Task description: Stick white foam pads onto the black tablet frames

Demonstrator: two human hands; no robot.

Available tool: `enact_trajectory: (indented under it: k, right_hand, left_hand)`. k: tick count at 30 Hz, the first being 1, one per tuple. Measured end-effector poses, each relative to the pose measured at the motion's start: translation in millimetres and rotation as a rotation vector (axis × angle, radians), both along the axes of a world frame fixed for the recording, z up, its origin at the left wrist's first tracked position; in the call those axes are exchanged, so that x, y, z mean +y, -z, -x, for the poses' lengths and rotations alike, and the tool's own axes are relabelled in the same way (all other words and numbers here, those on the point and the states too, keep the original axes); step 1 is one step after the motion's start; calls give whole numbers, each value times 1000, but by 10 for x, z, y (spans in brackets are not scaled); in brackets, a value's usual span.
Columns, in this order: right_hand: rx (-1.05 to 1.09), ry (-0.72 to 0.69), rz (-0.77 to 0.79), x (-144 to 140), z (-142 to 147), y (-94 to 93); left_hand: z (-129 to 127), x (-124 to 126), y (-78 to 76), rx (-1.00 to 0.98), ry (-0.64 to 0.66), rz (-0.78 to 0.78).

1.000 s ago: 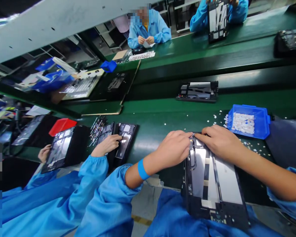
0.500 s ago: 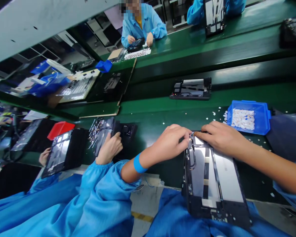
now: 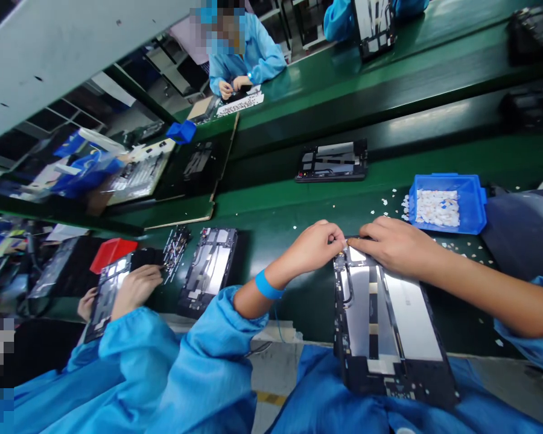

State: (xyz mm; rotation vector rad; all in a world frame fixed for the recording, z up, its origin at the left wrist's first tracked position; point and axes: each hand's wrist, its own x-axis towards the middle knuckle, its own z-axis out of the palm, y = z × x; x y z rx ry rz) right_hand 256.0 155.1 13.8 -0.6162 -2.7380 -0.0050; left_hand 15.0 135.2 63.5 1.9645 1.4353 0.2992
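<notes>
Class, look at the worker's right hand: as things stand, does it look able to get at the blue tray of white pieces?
Probably yes. The right hand rests at the top edge of the tablet chassis, and the blue tray sits open-topped just beyond it on the green belt, with only scattered white bits between.

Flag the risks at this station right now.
The open tablet chassis overhangs the bench edge onto the lap; it could tip or slide. Left hand and right hand pinch at its top corner, fingers crowded, so a slip is possible. White scraps loose beside the blue bin could get inside.
</notes>
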Motion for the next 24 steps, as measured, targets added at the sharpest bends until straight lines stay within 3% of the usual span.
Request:
enact_trajectory:
  k: [8, 16, 21, 24]
  right_hand:
    - [24, -16, 3, 9, 3, 1]
    - [29, -10, 11, -3, 7, -17]
    - [41, -10, 18, -5, 3, 3]
    - [26, -13, 22, -2, -2, 9]
  left_hand:
    - [-40, 15, -13, 22, -17, 19]
    - [-91, -54, 81, 37, -39, -80]
    - [-128, -136, 225, -106, -213, -78]
    - [-129, -122, 316, -305, -386, 100]
